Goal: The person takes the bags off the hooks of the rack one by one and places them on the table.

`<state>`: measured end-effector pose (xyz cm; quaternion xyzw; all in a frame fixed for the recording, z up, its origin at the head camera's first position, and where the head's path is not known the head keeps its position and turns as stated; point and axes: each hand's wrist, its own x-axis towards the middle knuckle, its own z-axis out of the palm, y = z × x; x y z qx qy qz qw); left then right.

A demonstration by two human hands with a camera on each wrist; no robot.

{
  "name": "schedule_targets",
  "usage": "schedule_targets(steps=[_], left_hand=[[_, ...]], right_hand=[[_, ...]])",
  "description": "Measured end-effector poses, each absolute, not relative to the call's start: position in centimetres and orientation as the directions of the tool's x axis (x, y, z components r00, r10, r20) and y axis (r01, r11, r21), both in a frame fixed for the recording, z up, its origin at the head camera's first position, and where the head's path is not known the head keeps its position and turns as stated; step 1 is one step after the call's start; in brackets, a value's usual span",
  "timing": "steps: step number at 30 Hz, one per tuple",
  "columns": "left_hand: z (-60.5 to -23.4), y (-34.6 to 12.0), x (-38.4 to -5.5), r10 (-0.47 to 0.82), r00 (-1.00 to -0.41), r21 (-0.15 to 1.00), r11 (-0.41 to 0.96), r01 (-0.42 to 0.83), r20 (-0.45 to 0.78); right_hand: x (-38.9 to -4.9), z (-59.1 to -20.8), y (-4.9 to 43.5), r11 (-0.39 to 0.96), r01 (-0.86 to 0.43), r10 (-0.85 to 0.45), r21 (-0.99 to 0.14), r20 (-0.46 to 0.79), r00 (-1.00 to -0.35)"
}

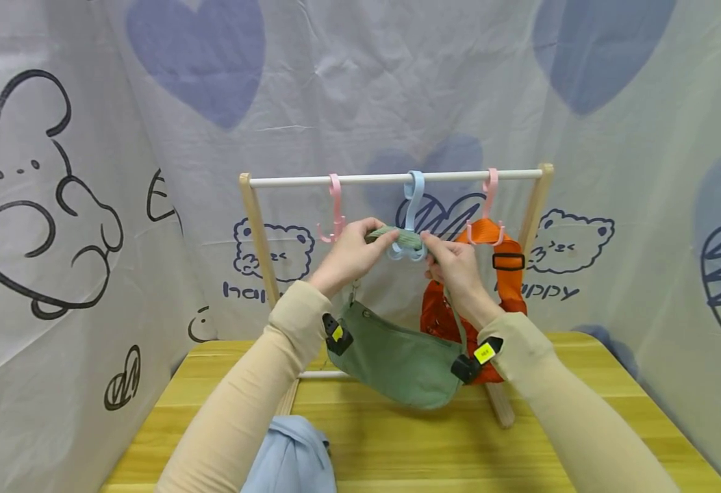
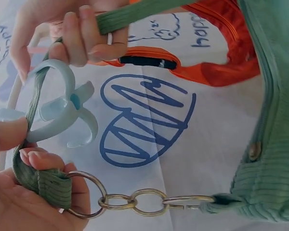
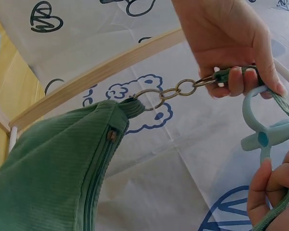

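A green corduroy bag [image 1: 397, 356] hangs by its strap between two raised hands. My left hand [image 1: 360, 246] pinches the strap [image 2: 50, 187] near the end with the brass chain [image 2: 149, 201]. On the other side of the light blue hook [image 1: 414, 198], my right hand [image 1: 459, 270] holds the same strap, its fingers curled round it in the left wrist view. Between both hands, the strap lies across the hook's curved prongs [image 2: 70, 106]. The bag's zipper [image 3: 94, 183] runs along its top edge.
A white rail [image 1: 372, 179] on wooden posts [image 1: 260, 239] carries the hooks. One pink hook [image 1: 335, 205] is at left; another pink hook [image 1: 489, 198] at right holds an orange bag [image 1: 508, 281]. A light blue fabric item [image 1: 292, 455] lies on the wooden table [image 1: 397, 452].
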<state>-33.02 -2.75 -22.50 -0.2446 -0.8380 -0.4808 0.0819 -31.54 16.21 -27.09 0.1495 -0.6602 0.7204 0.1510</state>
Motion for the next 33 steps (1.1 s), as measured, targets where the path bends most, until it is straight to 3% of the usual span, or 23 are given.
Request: schedule_targets(steps=[7,20,33], left_hand=[[-22.8,-2.6,-32.9,0.325,-0.813,0.652,0.487,0.581,0.483],[-23.9,-3.1,-32.9,0.310,-0.776,0.663,0.402,0.631,0.550],[-24.0,-3.8,-32.9,0.291,-0.778,0.677,0.384,0.628,0.556]], right_hand=[[-31.6,-27.2,16.1,0.009,-0.505,0.061,-0.863,0.504,-0.861],[-31.5,-26.6,16.1,0.173,-0.517,0.062,-0.839,0.533,-0.844],[-31.1,-23.4,17.0,0.433,-0.378,-0.129,-0.818,0.359,-0.924]])
